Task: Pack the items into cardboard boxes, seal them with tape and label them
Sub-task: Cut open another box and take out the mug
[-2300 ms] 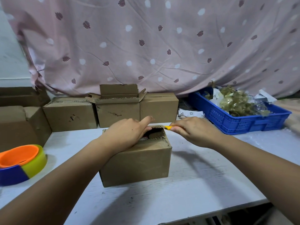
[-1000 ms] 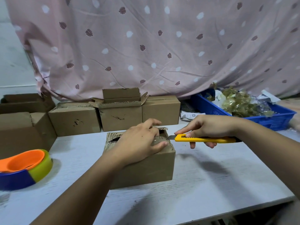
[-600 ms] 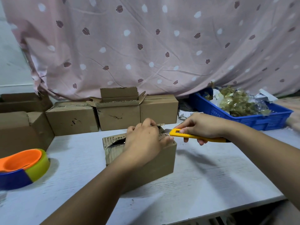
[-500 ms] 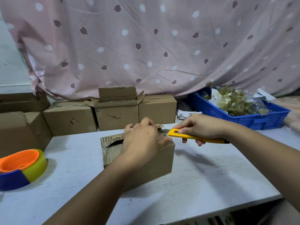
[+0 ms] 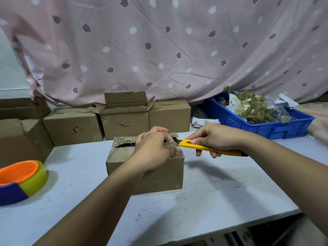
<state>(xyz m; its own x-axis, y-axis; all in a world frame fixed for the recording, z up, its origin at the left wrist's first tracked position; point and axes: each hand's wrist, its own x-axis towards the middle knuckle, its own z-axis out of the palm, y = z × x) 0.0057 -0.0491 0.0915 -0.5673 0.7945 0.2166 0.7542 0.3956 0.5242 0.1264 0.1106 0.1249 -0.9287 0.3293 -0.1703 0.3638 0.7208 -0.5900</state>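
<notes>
Left hand (image 5: 152, 150) clutches the small brown cardboard box (image 5: 166, 173); right hand (image 5: 214, 137) grasps a yellow plastic cutter (image 5: 200, 148) aimed leftward, just beside it.

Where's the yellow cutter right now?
Head view, right of centre: right hand holds the yellow cutter, tip at the top right edge of the front box.

Left hand (image 5: 152, 150) grips cardboard box (image 5: 147, 167) flap; right hand (image 5: 215, 136) holds yellow cutter (image 5: 211, 148).

Dim soft light, perhaps from the left, shadows falling right, edges bowed
</notes>
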